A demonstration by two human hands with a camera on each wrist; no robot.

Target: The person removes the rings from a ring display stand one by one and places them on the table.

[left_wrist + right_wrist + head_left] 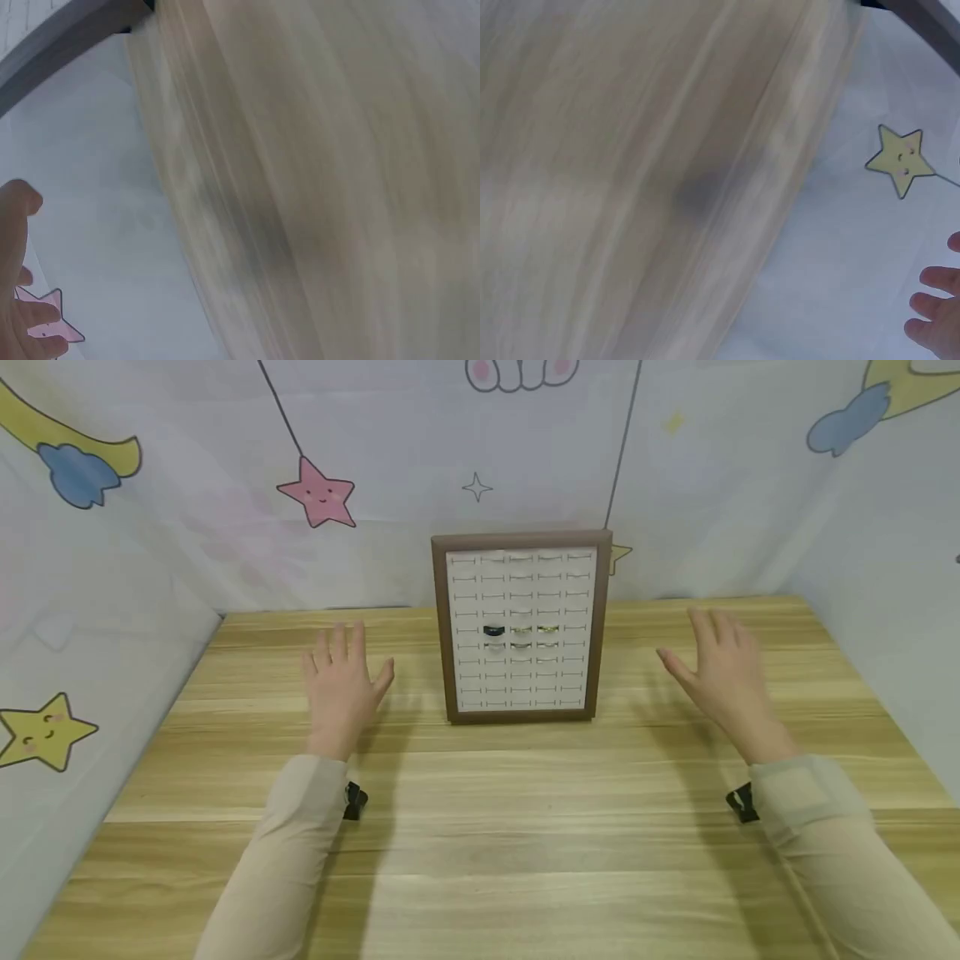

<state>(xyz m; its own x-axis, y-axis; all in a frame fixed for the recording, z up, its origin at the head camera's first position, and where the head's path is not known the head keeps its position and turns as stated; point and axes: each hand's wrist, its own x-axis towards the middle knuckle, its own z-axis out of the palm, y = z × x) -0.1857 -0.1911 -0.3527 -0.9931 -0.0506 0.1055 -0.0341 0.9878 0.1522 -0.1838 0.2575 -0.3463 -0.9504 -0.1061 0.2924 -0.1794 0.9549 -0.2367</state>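
I have the left grip spread wide, fingers extended forward and thumb angled toward the framed board, at about half past 8 from it. My right grip is wide too, just past 3 o'clock from the framed board, thumb likewise turned inward. Both are well apart from it, and shadows fall beneath the arms. From each wrist feed I get only part of a hand, at 8 o'clock in the left and 4 o'clock in the right.

The framed board stands upright between them, toward 12 o'clock on the worktop. Its white panel carries rows of slits; a dark band sits at 9 o'clock from its middle, a gold band at 3 o'clock, with other thin bands close by, too small for me to count surely.

Nearer me, a black piece shows at 3 o'clock on the left sleeve. Behind everything hangs a pale backdrop, a pink star printed at 10 o'clock.
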